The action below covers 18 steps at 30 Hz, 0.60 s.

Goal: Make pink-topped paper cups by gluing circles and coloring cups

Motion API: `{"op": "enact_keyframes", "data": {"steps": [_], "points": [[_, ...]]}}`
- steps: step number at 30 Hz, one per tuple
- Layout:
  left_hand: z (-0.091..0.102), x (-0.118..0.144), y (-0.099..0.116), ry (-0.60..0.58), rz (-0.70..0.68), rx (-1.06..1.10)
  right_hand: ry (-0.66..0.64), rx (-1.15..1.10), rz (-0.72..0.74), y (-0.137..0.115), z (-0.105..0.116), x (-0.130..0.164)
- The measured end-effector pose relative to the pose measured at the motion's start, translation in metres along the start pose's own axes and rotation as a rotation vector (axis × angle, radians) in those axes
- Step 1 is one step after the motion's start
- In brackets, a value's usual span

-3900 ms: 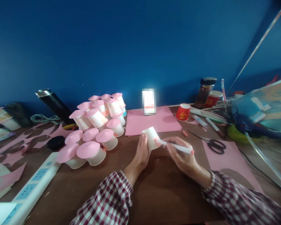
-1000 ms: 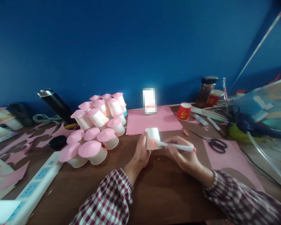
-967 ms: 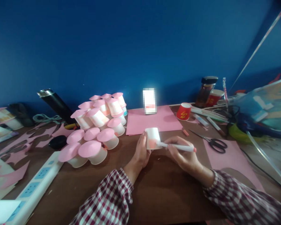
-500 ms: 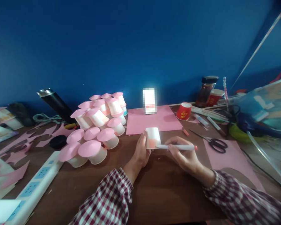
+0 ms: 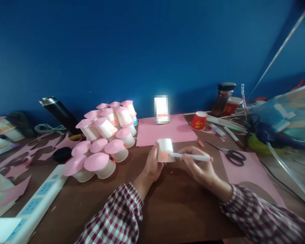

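Cup: the small white paper cup [image 5: 165,149] is a short tapered cylinder, held upside down just above the brown table [image 5: 167,210], in front of the flat pink sheet [image 5: 165,130]. A pink-orange patch colours its lower wall.
Left hand: the left hand [image 5: 152,166] is curled round the cup's left side, thumb up against its wall.
Right hand: the right hand [image 5: 199,167] pinches a slim white marker [image 5: 191,157] with a pink end; the tip touches the coloured patch.
Pile: a pile [image 5: 104,139] of like cups topped with round pink paper discs lies to the left, some tipped over.
Scissors: black-handled scissors [image 5: 231,155] lie to the right, at the edge of another pink sheet.
Strip: a long white power strip [image 5: 38,200] with blue sockets lies at lower left.
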<state>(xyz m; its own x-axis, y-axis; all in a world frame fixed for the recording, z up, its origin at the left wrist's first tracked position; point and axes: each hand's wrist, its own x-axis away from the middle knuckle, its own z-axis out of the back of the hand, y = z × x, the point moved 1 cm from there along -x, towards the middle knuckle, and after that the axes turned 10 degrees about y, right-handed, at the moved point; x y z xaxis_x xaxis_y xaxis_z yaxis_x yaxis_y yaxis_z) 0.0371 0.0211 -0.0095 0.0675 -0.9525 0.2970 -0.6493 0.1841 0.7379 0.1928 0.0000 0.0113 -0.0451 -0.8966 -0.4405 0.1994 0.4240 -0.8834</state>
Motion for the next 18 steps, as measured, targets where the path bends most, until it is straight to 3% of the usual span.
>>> {"op": "enact_keyframes", "data": {"steps": [6,11,18], "points": [[0.0019,-0.0008,-0.0003,0.032,0.013,-0.038,-0.051,0.008,0.016,-0.0007,0.0007,-0.0002],[0.0010,0.0003,0.0014,-0.004,0.041,-0.040,0.024,0.015,-0.002,-0.0020,0.0008,-0.0011],[0.0026,-0.0015,0.0016,0.004,0.061,-0.029,-0.052,0.002,-0.008,-0.0014,0.0017,-0.0016]]}}
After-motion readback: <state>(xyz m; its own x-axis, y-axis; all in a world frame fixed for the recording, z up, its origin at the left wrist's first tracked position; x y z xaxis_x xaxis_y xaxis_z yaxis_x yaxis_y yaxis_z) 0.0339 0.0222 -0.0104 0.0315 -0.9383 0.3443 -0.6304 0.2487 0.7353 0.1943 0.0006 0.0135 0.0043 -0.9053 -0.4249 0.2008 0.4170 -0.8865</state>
